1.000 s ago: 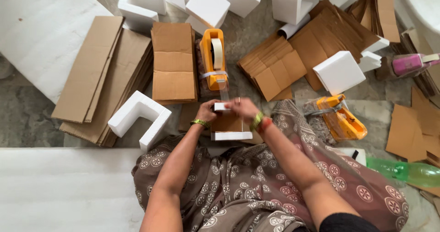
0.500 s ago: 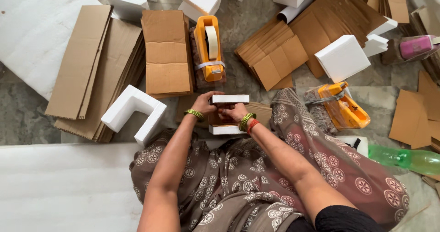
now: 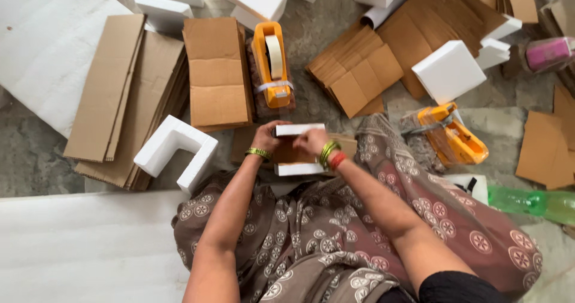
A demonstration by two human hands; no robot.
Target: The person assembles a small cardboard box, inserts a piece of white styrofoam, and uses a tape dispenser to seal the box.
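Stone floor (image 3: 323,33); both hands (image 3: 266,140) (image 3: 311,141) hold foam-and-cardboard piece (image 3: 298,168).

Grey stone floor (image 3: 311,39) as bearing surface. At 12 o'clock, orange tape dispenser (image 3: 272,63); at 10 o'clock, flattened cardboard sheets (image 3: 120,87) and a U-shaped white foam piece (image 3: 176,150); at 2 o'clock, white foam block (image 3: 449,70); at 3 o'clock, second orange dispenser (image 3: 452,135), green bottle (image 3: 530,202).

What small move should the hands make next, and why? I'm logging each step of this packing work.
Probably press the upper white foam piece down square: the left hand and right hand both grip it above the brown cardboard piece, whose lower white foam piece looks already seated.
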